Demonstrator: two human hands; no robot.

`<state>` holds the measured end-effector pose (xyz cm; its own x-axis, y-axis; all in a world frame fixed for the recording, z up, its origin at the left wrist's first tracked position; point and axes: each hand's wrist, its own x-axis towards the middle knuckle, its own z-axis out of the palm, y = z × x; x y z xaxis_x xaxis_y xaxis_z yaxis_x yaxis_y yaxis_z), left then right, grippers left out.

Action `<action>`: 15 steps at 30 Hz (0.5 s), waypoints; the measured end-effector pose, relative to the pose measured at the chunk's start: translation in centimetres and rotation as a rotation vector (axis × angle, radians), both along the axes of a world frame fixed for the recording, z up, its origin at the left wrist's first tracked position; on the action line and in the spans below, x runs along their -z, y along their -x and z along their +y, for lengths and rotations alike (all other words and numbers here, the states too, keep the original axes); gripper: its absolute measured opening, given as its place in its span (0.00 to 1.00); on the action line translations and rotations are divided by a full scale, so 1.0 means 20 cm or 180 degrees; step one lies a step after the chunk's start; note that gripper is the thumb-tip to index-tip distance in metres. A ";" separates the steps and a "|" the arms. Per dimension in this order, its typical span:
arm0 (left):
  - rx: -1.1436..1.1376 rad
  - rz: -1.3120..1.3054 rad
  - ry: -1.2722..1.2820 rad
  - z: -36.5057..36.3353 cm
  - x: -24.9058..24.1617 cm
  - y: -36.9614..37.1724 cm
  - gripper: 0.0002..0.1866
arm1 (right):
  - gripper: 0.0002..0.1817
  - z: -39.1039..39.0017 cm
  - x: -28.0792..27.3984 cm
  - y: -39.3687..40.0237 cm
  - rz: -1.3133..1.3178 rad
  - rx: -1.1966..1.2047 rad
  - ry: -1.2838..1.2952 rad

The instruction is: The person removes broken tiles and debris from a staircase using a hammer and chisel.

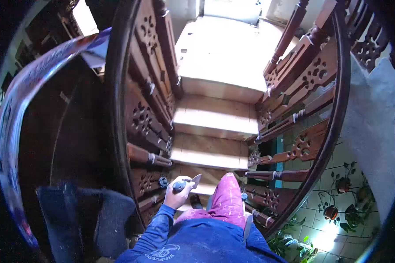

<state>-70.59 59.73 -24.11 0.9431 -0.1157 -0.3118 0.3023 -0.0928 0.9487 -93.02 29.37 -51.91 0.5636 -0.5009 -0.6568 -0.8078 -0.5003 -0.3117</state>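
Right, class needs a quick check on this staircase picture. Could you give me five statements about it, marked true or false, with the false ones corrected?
1. The left hand grips a scraper. True.
2. The trousers are plain green. False: they are pink with pale marks.
3. Pierced wooden panels line both sides of the stairs. True.
4. The potted plants are at the upper left of the picture. False: they are at the lower right, beyond the railing.
5. The long-sleeved top is blue, with a pale emblem on it. True.
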 end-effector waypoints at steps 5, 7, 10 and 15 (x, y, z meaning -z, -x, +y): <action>0.0013 -0.0054 -0.0249 -0.13 0.02 -0.33 0.08 | 0.21 -0.06 -0.03 -0.31 -0.0024 0.0052 -0.0091; -0.0140 0.0022 -0.0218 -0.19 0.03 -0.44 0.07 | 0.21 -0.12 -0.06 -0.42 0.0043 0.0027 -0.0069; -0.0341 0.0098 -0.0564 -0.23 -0.09 -0.57 0.07 | 0.22 -0.24 -0.25 -0.53 0.0258 0.0041 -0.0071; -0.0615 0.0029 -0.0410 -0.25 -0.52 -0.75 0.07 | 0.22 -0.43 -0.64 -0.78 0.0588 0.0053 -0.0166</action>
<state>-55.49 54.79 -13.73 0.9409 0.1081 -0.3209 0.3347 -0.1525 0.9299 -77.49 20.83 -39.19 0.4230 -0.4715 -0.7738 -0.8617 -0.4735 -0.1825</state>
